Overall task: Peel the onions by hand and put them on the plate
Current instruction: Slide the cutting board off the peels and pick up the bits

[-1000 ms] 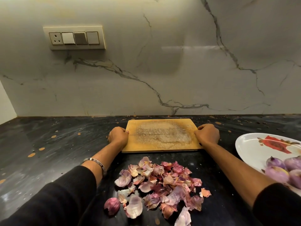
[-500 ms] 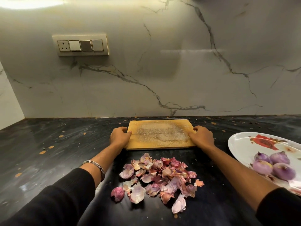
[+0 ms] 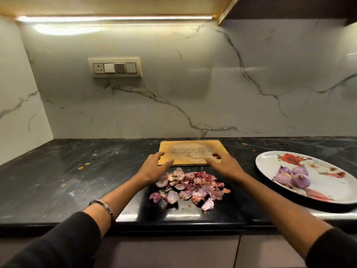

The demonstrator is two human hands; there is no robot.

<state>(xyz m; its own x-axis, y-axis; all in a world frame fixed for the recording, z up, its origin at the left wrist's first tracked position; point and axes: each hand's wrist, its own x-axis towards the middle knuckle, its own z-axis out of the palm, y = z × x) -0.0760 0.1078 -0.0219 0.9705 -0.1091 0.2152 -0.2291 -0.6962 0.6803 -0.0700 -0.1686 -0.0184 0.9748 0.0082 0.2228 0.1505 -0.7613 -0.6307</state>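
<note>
Several peeled purple onions [image 3: 300, 180] lie together on a white flowered plate [image 3: 269, 159] at the right of the dark counter. A heap of loose onion skins [image 3: 193, 185] sits near the counter's front edge. Just behind it lies a bare wooden cutting board [image 3: 191, 151]. My left hand [image 3: 154, 165] hangs over the board's near left corner with fingers spread and relaxed, holding nothing. My right hand [image 3: 223, 163] is over the near right corner, fingers loosely bent, also holding nothing.
The black counter [image 3: 77, 171] runs left to a marble side wall and back to a marble backsplash with a switch panel [image 3: 115, 67]. A cabinet underside with a light strip [image 3: 116, 18] hangs overhead. Drawer fronts show below the counter's front edge.
Both hands have let go of the cutting board's side edges and drawn back to its near corners. The view has pulled back and tilted up, showing the counter's front edge.
</note>
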